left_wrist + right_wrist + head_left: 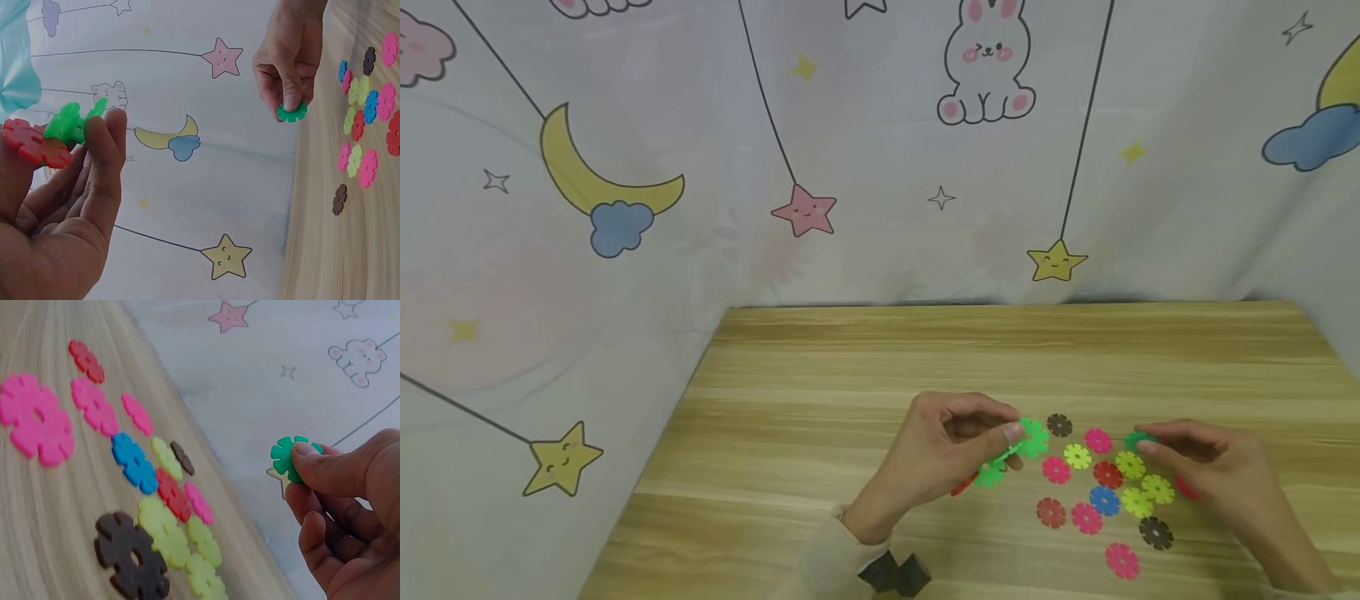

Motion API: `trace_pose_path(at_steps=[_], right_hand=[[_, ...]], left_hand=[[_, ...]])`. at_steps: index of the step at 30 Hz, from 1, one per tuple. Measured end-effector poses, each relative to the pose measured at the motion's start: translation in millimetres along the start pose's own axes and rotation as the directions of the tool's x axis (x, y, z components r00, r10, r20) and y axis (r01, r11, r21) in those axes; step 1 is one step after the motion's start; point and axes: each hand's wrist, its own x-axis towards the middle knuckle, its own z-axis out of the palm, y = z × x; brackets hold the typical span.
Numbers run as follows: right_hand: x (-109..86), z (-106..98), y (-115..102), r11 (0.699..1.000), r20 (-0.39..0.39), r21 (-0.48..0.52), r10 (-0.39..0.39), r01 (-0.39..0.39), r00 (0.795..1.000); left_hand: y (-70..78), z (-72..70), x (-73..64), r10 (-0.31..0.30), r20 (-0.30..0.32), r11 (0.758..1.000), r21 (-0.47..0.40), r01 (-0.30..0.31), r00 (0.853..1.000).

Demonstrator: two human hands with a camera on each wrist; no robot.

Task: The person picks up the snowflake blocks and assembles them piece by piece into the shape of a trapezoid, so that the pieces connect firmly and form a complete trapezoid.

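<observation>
My left hand [936, 454] pinches a small cluster of joined notched discs. Bright green discs [1033, 438] and a red disc [37, 144] make it up, the red one joined to a green one in the left wrist view. Between thumb and forefinger, my right hand [1213, 462] pinches a single darker green notched disc [289, 457], held above the table apart from the left hand's cluster. Loose notched discs lie on the table between and below the hands, among them a blue disc [1104, 501], a pink disc [1122, 561] and a brown disc [131, 556].
The wooden table [805, 375] meets a white cloth [887, 150] printed with stars, a moon and a rabbit at its back and sides. Near the left sleeve sit dark block shapes [895, 573]. Yellow discs [1137, 502] lie close to the right hand.
</observation>
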Motion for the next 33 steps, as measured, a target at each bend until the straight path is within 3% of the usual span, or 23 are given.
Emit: trace_pose_path(at_steps=[5, 10, 15, 33], right_hand=[[-4.5, 1, -12, 1.0, -0.002, 0.023, 0.006, -0.006, 1.0], [-7.0, 4, -24, 0.999, -0.014, 0.027, -0.041, 0.041, 0.999], [-9.1, 4, -34, 0.997, -0.032, 0.025, -0.066, 0.067, 0.997], [-16.3, 8, -60, 0.981, -0.043, 0.148, -0.117, 0.123, 0.992]], left_hand=[[-0.7, -0.3, -0.3, 0.016, -0.002, 1.0, -0.002, -0.016, 1.0], [0.2, 0.0, -0.6, -0.009, -0.005, 1.0, -0.008, 0.009, 1.0], [0.0, -0.2, -0.3, 0.012, -0.003, 1.0, -0.009, -0.012, 1.0], [-0.5, -1.2, -1.1, 0.037, 0.01, 0.997, -0.061, -0.036, 0.999]])
